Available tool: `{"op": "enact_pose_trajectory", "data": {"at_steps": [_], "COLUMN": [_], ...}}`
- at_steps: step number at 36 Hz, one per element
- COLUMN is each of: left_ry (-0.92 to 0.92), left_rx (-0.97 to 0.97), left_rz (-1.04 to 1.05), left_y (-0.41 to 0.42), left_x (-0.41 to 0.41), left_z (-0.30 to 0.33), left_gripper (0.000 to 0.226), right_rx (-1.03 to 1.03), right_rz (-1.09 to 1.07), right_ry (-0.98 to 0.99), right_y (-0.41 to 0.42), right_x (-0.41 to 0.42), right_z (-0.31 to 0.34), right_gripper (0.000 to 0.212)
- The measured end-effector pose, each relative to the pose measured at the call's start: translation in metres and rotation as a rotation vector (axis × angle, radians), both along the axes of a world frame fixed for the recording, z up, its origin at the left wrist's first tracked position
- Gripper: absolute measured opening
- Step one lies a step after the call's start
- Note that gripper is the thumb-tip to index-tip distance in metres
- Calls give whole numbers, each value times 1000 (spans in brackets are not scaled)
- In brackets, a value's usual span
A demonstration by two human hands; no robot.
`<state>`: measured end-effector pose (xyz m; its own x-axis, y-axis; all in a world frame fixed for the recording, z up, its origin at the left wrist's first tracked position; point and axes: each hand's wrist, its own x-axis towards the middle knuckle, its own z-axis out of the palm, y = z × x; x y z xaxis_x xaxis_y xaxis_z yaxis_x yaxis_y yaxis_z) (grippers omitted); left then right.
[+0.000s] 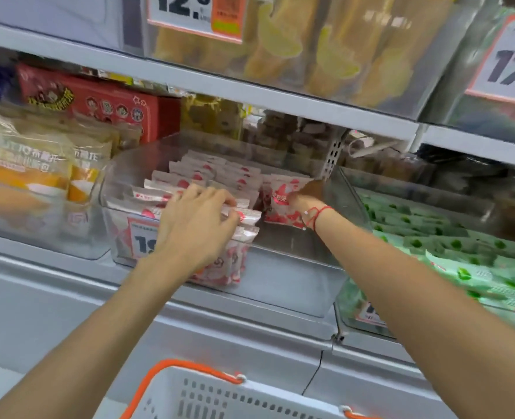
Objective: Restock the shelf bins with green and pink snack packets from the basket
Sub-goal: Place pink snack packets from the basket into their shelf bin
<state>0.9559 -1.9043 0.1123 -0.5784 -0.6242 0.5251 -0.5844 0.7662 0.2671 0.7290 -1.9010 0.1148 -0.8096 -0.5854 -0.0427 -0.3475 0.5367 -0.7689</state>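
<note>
Restocking pink: both hands are up in the clear pink bin (295, 285) on the middle shelf (189, 316). Left hand (194, 220) lies flat-ish over the front rows of pink packets (189, 173), fingers spread and loosely bent, pressing or squaring them toward the bin's left wall; no clear pinch visible. Right hand (306, 193), with a red string bracelet (318, 214) at the wrist, grips a small bunch of pink packets (283, 204) held upright at the back right of the bin. The hand is dark and foreshortened, so the finger positions are hard to read.

Handling guess: light, soft film pouches, slippery, puffy, easy to crumple or fan out. Best taken across the flat faces in a stack, or by the crimped top seam. They will probably slump unless packed against a neighbour or wall; the bin's front right is bare, so loose ones could topple there.

Green packets (461, 252) fill the next bin (349, 316) toward the shelf's right end. Basket (220, 397), white with orange handle (171, 370), sits below at the bottom edge of view.

Hidden or unclear: basket contents are cut off, so remaining stock can't be told. Left hand covers the price tag (142, 240) and front packets. Motion blur smears packet print, the upper-shelf bins and the yellow bags (32, 167) to the left. Green bin is cropped at right.
</note>
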Motion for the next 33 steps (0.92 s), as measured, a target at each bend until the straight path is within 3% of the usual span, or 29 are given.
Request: {"op": "enact_pose_trajectory", "data": {"at_steps": [7,11,13,16,22,27,29,31,33], "left_ry": [11,9,4,-1,14,19,24,34,45], "left_rx": [1,-10,-19,-23,-19,-12,-9,2,14], "left_rz": [-4,4,8,6,6,18,24,21,5], "left_y": [-5,-6,-7,-7,-6,-6,-5,-4,-3], "left_x": [-3,-3,-4,-3,-4,-4,-4,-4,-3], "left_z": [-4,-6,-7,-8,-8,-7,-7,-7,-5], "left_gripper": [36,35,38,39,34,34,34,34,34], "right_rx": [-54,49,119,173,46,-21,-23,-45,-31], "right_rz": [-104,-96,-7,-27,14,91,176,200,254], "right_ry": [98,101,35,131,-58,-233,-283,-265,-225], "right_y": [-32,-43,-39,-40,-51,-31,-12,3,18], "right_x": [-6,-26,-21,-16,-16,-8,8,23,42], "right_z": [-11,-24,-21,-17,-20,-9,3,13,25], "right_gripper": [72,69,54,37,37,9,13,37,37]}}
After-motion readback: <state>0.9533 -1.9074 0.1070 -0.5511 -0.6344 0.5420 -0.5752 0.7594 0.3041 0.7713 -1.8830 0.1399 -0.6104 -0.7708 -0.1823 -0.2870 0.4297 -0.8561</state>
